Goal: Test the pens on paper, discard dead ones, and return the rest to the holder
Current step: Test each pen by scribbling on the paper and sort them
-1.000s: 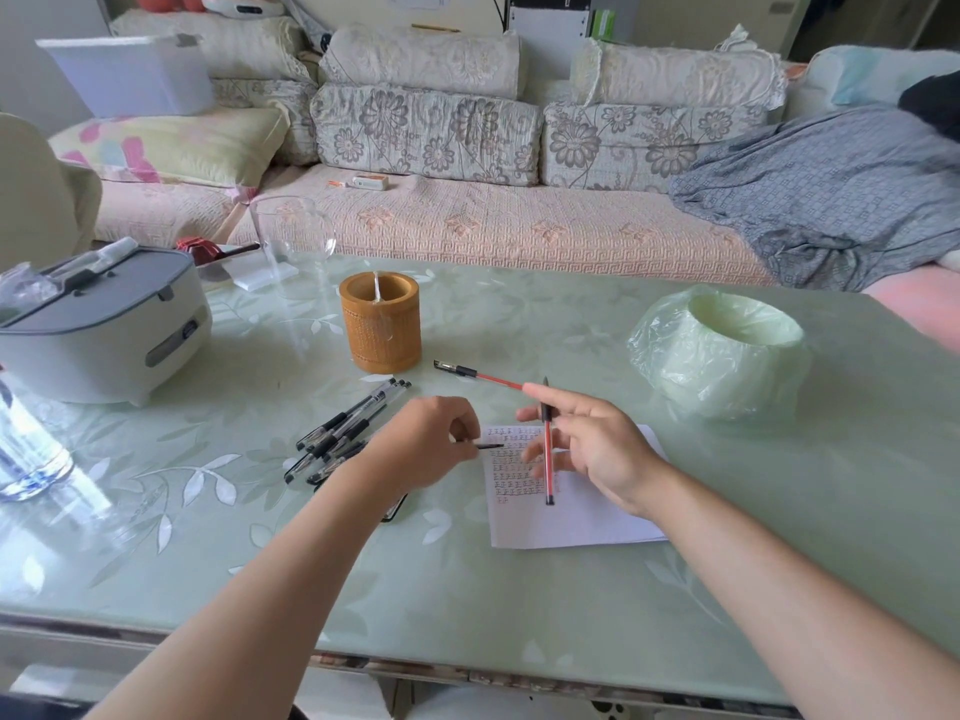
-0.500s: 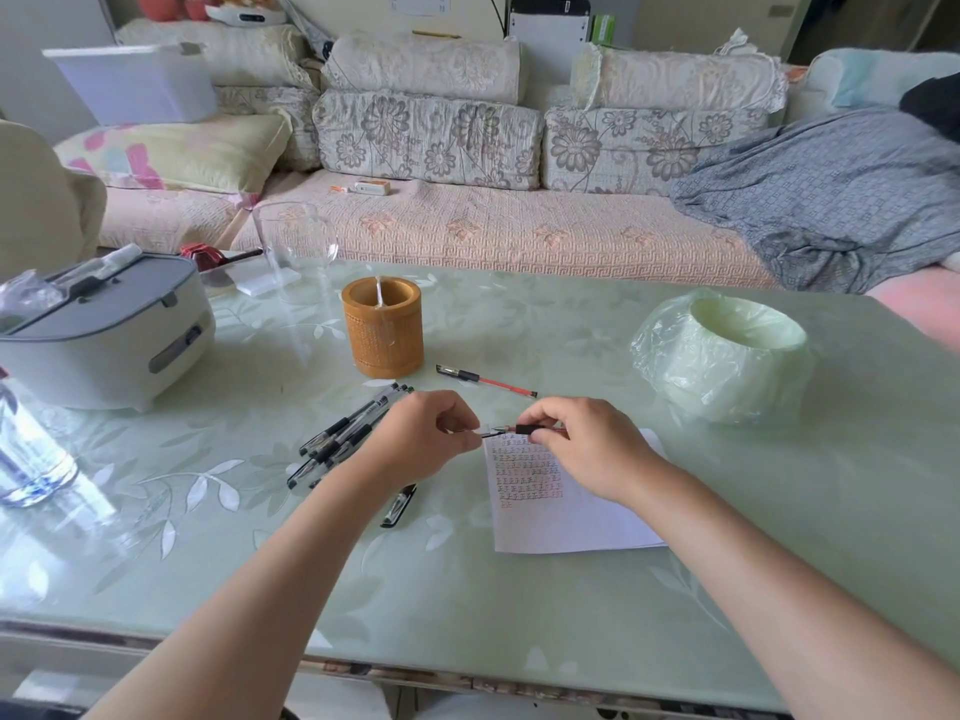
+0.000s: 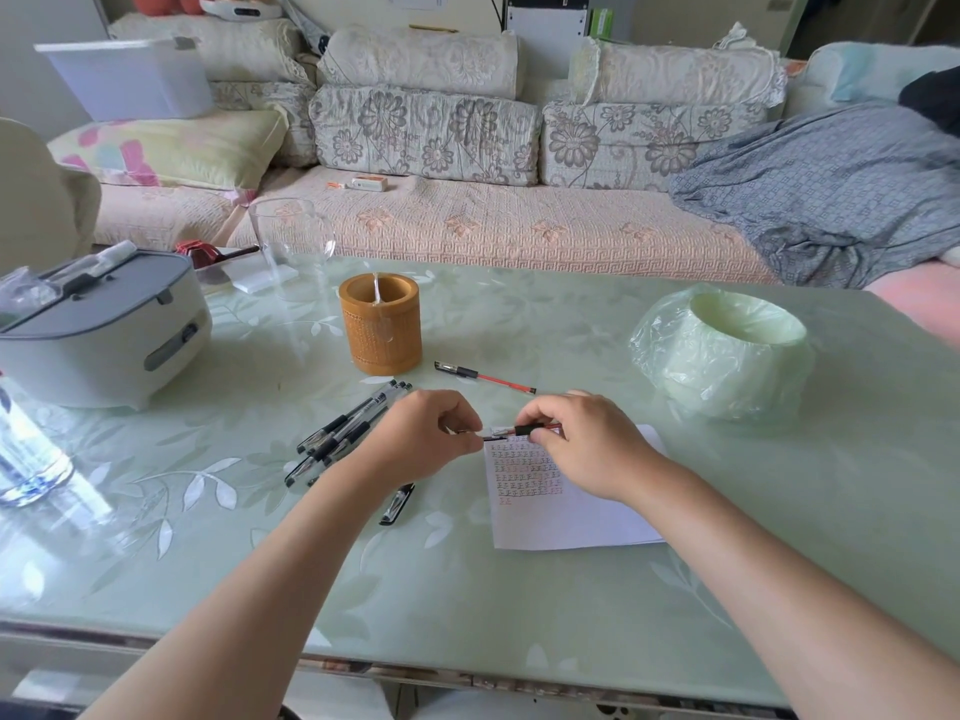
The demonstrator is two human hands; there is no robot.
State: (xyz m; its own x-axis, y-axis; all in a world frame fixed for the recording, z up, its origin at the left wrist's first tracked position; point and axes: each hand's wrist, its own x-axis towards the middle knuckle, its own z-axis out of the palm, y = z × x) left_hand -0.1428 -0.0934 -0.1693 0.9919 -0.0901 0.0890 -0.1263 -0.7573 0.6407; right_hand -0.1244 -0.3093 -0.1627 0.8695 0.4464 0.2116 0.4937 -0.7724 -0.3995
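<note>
My right hand (image 3: 587, 444) grips a red pen (image 3: 535, 428), held level over the top edge of the paper (image 3: 571, 517), tip pointing left. My left hand (image 3: 421, 439) pinches a small black cap (image 3: 491, 437) right at that tip. The paper carries rows of scribbled test marks. A second red pen (image 3: 488, 377) lies behind my hands. Several black pens (image 3: 348, 433) lie in a pile to the left, partly hidden by my left hand. The round bamboo holder (image 3: 379, 324) stands behind them with one white item inside.
A bin lined with a green bag (image 3: 727, 350) stands at the right. A short black pen part (image 3: 397, 504) lies under my left wrist. A grey appliance (image 3: 98, 330), a water bottle (image 3: 21, 449) and a glass (image 3: 291, 241) occupy the left side.
My right hand turned the red pen from upright over the paper to level and brought its tip to the cap in my left hand. Both hands now meet at the paper's top edge.
</note>
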